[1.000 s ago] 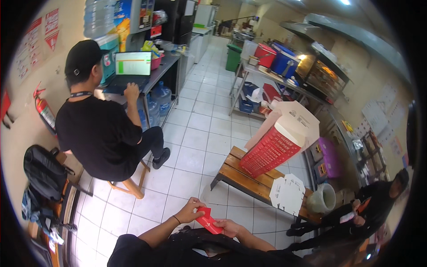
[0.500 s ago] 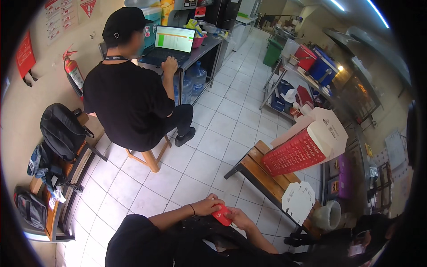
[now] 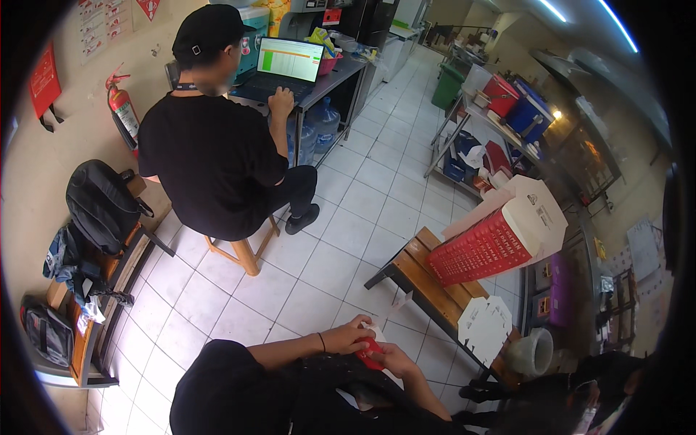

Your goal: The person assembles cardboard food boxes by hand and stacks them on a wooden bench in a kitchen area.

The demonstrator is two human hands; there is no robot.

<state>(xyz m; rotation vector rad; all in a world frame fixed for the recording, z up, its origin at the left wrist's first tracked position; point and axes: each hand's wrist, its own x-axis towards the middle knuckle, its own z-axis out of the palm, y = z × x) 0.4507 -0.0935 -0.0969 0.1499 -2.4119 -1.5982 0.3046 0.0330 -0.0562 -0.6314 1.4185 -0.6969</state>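
Low in front of my body I hold a small red and white card carton [image 3: 372,355]. My left hand [image 3: 350,337] is closed on its left side, with the fingers bent over the upper edge. From the right, my right hand [image 3: 395,361] pinches the red part between thumb and fingers. Some of the white card shows above and below the red panel; the rest is covered by my hands. A small pale shape [image 3: 400,300] shows just beyond my hands, too blurred to name.
A wooden bench [image 3: 413,270] to the right carries a tall nested stack of red cartons [image 3: 478,250] and white octagonal cards [image 3: 484,330]. A whitish bucket [image 3: 531,351] stands beyond. Ahead left, a person [image 3: 210,159] sits on a stool at a laptop [image 3: 290,61]. Another person [image 3: 587,391] is at lower right.
The carton has turned in my hands, so more white card shows above the red. My left hand has shifted slightly right. The pale shape beyond my hands now shows more plainly.
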